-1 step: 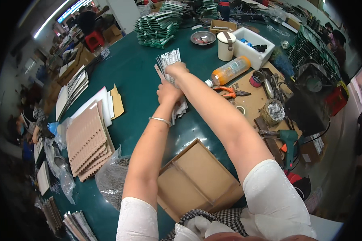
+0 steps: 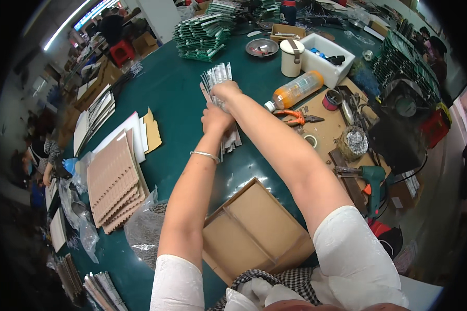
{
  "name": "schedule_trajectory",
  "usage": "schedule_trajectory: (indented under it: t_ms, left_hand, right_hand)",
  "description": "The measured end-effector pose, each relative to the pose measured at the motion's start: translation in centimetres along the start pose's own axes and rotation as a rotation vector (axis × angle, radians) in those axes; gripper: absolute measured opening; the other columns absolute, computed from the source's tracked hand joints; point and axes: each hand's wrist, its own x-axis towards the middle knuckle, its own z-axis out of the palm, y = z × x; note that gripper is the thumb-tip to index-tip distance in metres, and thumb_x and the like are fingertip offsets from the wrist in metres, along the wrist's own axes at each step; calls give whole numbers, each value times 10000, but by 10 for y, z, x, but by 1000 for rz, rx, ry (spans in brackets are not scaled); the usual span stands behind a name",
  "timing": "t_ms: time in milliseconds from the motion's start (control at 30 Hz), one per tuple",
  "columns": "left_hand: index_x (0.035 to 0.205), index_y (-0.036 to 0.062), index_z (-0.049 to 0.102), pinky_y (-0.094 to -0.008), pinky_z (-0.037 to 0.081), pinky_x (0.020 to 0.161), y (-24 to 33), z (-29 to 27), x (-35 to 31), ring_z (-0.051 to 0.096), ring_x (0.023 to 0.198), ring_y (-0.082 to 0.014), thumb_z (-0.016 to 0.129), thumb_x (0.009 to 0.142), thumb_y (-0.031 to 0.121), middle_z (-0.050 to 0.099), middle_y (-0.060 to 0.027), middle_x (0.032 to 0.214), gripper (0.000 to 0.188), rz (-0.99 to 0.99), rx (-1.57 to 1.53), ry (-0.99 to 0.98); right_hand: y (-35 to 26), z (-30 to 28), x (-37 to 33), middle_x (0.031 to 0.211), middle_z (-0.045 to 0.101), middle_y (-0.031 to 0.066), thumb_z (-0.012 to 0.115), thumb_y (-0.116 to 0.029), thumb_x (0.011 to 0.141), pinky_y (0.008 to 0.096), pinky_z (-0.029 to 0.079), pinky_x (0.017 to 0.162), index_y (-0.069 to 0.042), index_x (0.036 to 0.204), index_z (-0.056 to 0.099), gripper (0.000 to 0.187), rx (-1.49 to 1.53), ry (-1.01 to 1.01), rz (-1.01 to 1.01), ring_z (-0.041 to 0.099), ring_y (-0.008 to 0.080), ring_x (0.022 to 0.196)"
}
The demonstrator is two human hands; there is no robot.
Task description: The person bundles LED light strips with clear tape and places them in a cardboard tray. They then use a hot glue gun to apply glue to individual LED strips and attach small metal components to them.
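Note:
Both arms reach out over the green table [image 2: 181, 103]. My right hand [image 2: 225, 92] grips the upper part of a bundle of narrow silvery-white strips [image 2: 217, 75], whose ends fan out above the fingers. My left hand [image 2: 216, 118] clasps the same bundle just below, with a thin silver bangle [image 2: 205, 154] on that wrist. The lower ends of the strips [image 2: 232, 139] stick out beneath the left hand, close to the table. I cannot tell whether they touch it.
An open cardboard box [image 2: 254, 233] lies close to my body. Brown perforated sheets [image 2: 114, 181] are stacked at the left, green boards [image 2: 202, 31] at the back. To the right lie an orange bottle [image 2: 296, 89], orange-handled pliers [image 2: 296, 116], a white tub [image 2: 321, 57] and a green power tool [image 2: 371, 179].

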Motion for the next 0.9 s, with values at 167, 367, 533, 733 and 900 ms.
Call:
schedule_trajectory:
  t_ms: [167,367,533,733,900]
  left_hand:
    - [1490,-78,317,-414,555,959,-31,-9,5,652,1177,-360,743,779,556,618,-255,1317,1043,23,-22,69]
    - [1486,-55,332,-401,542,971,-50,-11,9,636,1209,-350,810,710,482,610,-258,1333,1059,66,-261,-25]
    - [1503,-40,311,-398,514,1015,-65,-8,9,612,1244,-347,831,681,418,614,-254,1326,1075,53,-205,74]
    - [1507,-23,310,-393,525,999,-59,-9,-1,626,1220,-346,877,622,319,616,-239,1322,1105,100,-204,86]
    - [1484,-13,330,-401,566,906,-72,-22,-4,651,1160,-337,871,580,103,618,-217,1299,1060,119,-507,36]
  right_hand:
    - [4,22,-31,1056,680,253,706,-24,752,490,559,748,99,1115,664,386,431,-201,-111,693,366,882]
    - [3,36,-43,1117,709,221,761,-110,745,411,560,818,54,1071,727,367,-25,-125,-191,709,323,996]
    - [-3,24,-64,1247,687,184,732,-200,766,437,496,988,-20,1220,694,490,-199,-173,-165,669,344,1139]
    - [17,39,-48,1176,684,198,732,-106,798,504,552,844,18,1226,663,451,360,-281,-44,691,372,982]
    - [2,27,-90,1089,669,187,680,-127,899,547,528,843,16,1276,592,413,579,-413,69,674,347,971]
